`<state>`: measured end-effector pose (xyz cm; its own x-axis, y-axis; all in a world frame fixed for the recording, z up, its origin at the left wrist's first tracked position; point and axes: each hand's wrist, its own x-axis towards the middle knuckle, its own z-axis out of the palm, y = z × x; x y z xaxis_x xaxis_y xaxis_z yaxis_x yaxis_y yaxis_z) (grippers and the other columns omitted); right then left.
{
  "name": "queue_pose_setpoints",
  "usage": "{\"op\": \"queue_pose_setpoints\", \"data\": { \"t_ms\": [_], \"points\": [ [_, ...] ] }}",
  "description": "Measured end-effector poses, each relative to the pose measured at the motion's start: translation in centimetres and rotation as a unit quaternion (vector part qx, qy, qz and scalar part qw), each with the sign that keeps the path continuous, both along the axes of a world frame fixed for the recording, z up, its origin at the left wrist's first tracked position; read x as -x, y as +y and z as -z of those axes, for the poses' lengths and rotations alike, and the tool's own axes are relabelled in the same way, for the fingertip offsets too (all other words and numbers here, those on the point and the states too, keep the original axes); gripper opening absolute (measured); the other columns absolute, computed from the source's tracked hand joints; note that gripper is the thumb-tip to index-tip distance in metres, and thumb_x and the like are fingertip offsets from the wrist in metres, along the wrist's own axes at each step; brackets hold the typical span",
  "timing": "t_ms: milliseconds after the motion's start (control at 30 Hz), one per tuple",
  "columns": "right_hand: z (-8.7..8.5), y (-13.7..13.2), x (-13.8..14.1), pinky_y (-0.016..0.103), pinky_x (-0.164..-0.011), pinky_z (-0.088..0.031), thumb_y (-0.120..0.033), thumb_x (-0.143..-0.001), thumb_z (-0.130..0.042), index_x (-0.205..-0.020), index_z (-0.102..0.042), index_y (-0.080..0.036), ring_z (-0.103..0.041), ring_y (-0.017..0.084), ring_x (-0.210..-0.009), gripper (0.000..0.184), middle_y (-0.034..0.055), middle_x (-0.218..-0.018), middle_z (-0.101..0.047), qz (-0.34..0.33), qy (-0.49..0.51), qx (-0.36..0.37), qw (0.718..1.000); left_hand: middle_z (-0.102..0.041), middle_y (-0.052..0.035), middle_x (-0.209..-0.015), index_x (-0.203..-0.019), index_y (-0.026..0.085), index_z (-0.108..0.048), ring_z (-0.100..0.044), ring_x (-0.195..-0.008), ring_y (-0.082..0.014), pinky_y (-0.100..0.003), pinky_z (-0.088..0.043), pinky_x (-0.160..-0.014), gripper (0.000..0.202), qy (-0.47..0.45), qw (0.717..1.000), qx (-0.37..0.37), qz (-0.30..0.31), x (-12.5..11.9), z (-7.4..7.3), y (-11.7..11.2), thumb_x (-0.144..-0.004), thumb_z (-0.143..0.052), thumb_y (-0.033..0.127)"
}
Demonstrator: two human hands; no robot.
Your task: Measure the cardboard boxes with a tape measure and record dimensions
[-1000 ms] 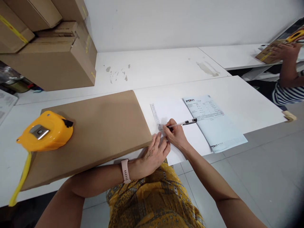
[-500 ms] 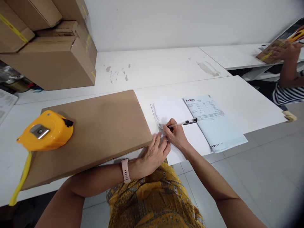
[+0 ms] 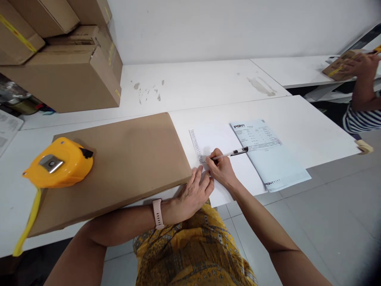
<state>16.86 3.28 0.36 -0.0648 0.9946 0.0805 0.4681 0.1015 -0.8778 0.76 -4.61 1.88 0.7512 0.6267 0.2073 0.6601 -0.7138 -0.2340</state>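
Observation:
A pen (image 3: 235,152) with a clear barrel and dark cap end is pinched in my right hand (image 3: 222,169). Its tip meets a white sheet of paper (image 3: 214,137), beside a narrow column of small handwriting on the sheet's left edge. My left hand (image 3: 196,188) lies flat with fingers stretched out, at the sheet's lower left and against the corner of a flat cardboard box (image 3: 133,151). On that box sits a large yellow tape measure (image 3: 61,163), its yellow tape hanging down to the left. A pale blue printed form (image 3: 268,159) lies along the sheet's right side.
Stacked cardboard boxes (image 3: 77,75) fill the back left of the white table (image 3: 190,89). A wall stands behind it. At the far right, another person's hand (image 3: 361,63) is on a small taped box (image 3: 337,70).
My right hand and pen have barely shifted at the lower end of the written column. The other person's hands and the yellow thing there moved slightly at far right.

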Motion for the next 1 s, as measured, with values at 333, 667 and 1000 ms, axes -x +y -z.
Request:
{"op": "queue_pose_setpoints", "data": {
  "t_ms": [333, 667, 1000],
  "points": [
    [-0.1, 0.0, 0.0, 0.026, -0.049, -0.032, -0.029, -0.087, -0.055, -0.075, -0.043, -0.025, -0.042, 0.011, -0.046, 0.017, -0.0089, -0.051, -0.041, 0.000, -0.001, 0.003, 1.000, -0.064, -0.0183, -0.135, -0.136, 0.006, -0.060, -0.056, -0.133, -0.0387, -0.052, -0.041, -0.113, 0.043, -0.006, 1.000, 0.001, 0.001, 0.0, 0.0, 0.0, -0.096, -0.050, 0.020],
    [-0.1, 0.4, -0.2, 0.027, -0.056, -0.039, -0.036, -0.095, -0.052, -0.087, -0.052, -0.023, -0.047, 0.014, -0.058, 0.015, -0.0032, -0.070, -0.053, 0.029, -0.006, -0.063, 0.998, -0.059, -0.0203, -0.144, -0.137, 0.006, -0.058, -0.052, -0.137, -0.0390, -0.053, -0.039, -0.114, 0.044, -0.004, 1.000, 0.023, 0.003, 0.0, -0.1, 0.0, -0.096, -0.050, 0.019],
    [1.7, 1.0, -0.7, 0.041, -0.093, -0.046, -0.009, -0.095, -0.036, -0.127, -0.065, -0.019, -0.052, 0.028, -0.105, 0.045, 0.0143, -0.113, -0.061, 0.074, -0.266, -0.182, 0.944, -0.056, -0.0216, -0.147, -0.136, 0.006, -0.056, -0.049, -0.140, -0.0372, -0.050, -0.042, -0.114, 0.048, -0.064, 0.991, 0.113, 0.004, 0.7, -2.0, -1.6, -0.093, -0.060, 0.029]
  ]
}}
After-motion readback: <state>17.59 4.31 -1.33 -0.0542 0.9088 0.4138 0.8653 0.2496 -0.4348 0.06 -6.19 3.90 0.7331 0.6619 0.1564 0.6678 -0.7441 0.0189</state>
